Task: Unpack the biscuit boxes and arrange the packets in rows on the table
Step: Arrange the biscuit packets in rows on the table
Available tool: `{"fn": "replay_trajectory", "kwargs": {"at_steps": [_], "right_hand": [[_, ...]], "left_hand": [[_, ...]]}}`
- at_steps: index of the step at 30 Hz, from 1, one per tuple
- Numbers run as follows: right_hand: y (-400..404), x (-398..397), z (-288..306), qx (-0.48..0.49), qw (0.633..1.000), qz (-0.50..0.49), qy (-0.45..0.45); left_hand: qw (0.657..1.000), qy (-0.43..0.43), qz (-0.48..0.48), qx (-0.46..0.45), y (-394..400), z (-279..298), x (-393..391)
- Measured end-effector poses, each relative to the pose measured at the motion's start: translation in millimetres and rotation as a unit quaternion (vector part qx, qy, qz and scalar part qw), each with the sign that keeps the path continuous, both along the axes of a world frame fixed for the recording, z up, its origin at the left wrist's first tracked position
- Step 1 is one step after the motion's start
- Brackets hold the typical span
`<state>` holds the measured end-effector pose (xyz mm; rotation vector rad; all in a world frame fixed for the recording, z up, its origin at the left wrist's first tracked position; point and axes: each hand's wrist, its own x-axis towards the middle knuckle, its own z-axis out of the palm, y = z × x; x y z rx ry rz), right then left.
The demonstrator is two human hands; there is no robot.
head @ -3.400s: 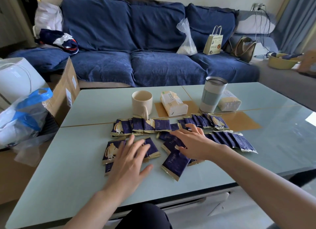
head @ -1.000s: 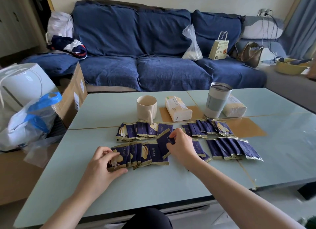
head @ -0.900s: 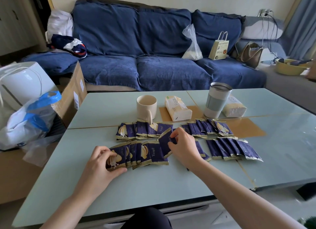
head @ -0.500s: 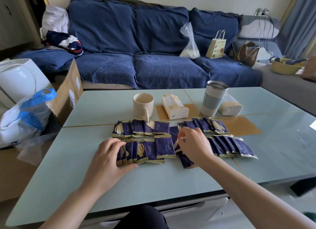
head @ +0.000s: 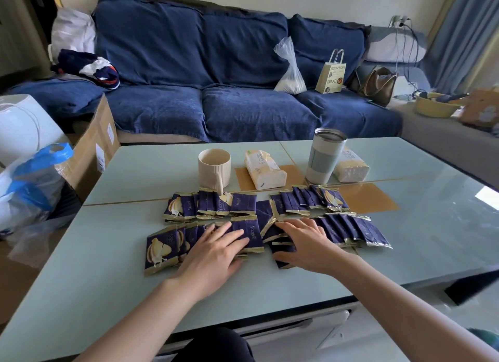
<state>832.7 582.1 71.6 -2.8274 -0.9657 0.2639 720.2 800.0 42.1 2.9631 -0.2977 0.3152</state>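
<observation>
Several dark blue biscuit packets with gold edges lie overlapped in two rows on the pale green table (head: 113, 286). The far row (head: 243, 203) runs from left of the mug to the tumbler. The near row (head: 167, 247) runs below it, and its right part (head: 356, 230) fans out to the right. My left hand (head: 216, 251) rests flat, fingers straight, on the near row's left half. My right hand (head: 305, 242) lies flat with spread fingers on a few loose, crooked packets in the gap at the middle of the near row. No biscuit box is in view.
Behind the rows stand a ribbed cream mug (head: 214, 169), a tissue pack (head: 264, 168), a grey tumbler (head: 325, 156) and a second tissue pack (head: 351, 167). A cardboard box (head: 94, 142) and plastic bags (head: 29, 188) sit left of the table; a blue sofa (head: 216, 72) behind.
My left hand has slid right along the near row and flattened on it. My right hand let go of the packet it pinched and now presses flat on the middle packets.
</observation>
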Motion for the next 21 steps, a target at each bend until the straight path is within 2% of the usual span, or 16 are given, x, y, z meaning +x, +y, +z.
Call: {"fn": "replay_trajectory", "kwargs": {"at_steps": [4,8,14,18,21], "right_hand": [[0.0,-6.3,0.6,0.027,0.999,0.011,-0.04],[0.1,-10.9,1.0,0.07,0.995,0.002,-0.066],[-4.8,-3.5,-0.2,0.143,0.985,-0.074,-0.06],[-7.6,-1.2,1.8,0.227,0.967,-0.112,-0.037],[-7.9,-2.0,1.6,0.237,0.963,-0.126,-0.03]], "left_hand": [[0.998,-0.052,-0.006,-0.021,1.6,3.3,-7.6],[0.998,-0.054,-0.013,-0.04,2.2,3.6,-14.5],[0.996,-0.041,-0.018,-0.079,5.8,2.1,-16.5],[0.997,-0.032,-0.022,-0.067,6.5,-1.3,-14.5],[0.998,-0.025,-0.021,-0.059,5.6,-1.9,-12.6]]}}
